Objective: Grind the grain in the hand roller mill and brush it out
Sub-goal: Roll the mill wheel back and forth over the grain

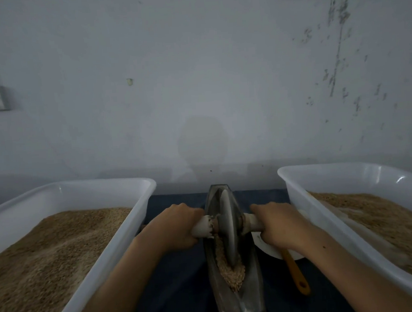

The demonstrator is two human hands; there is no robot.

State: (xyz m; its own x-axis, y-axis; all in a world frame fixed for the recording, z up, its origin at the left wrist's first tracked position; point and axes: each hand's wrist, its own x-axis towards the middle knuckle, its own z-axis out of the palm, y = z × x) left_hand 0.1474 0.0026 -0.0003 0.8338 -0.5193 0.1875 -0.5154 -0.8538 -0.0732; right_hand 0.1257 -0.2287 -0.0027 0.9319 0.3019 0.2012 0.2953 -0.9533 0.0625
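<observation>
Both forearms reach in from the near edge, one on each side of the hand roller mill, a narrow boat-shaped metal trough lying lengthwise, near to far, at the middle of the desk, which is covered in dark blue cloth. A thin grey wheel stands upright on its edge in the trough, with a pale axle handle sticking out to left and right. The left hand has its fingers curled round the left end of the handle, knuckles up. The right hand grips the right end in the same way. Both wrists are level and the hands sit just beside the wheel. Crushed tan grain lies in the groove of the trough, heaped on the near side of the wheel.

Just right of the mill, under the right wrist, is a white bowl, mostly hidden. An orange handle with a hole in its end pokes out from it towards the near side; its working end cannot be seen.

A big white plastic tub stands at the left, holding a deep bed of tan grain. A second white tub at the right also holds grain, less deep. A grey, stained wall rises beyond the desk.
</observation>
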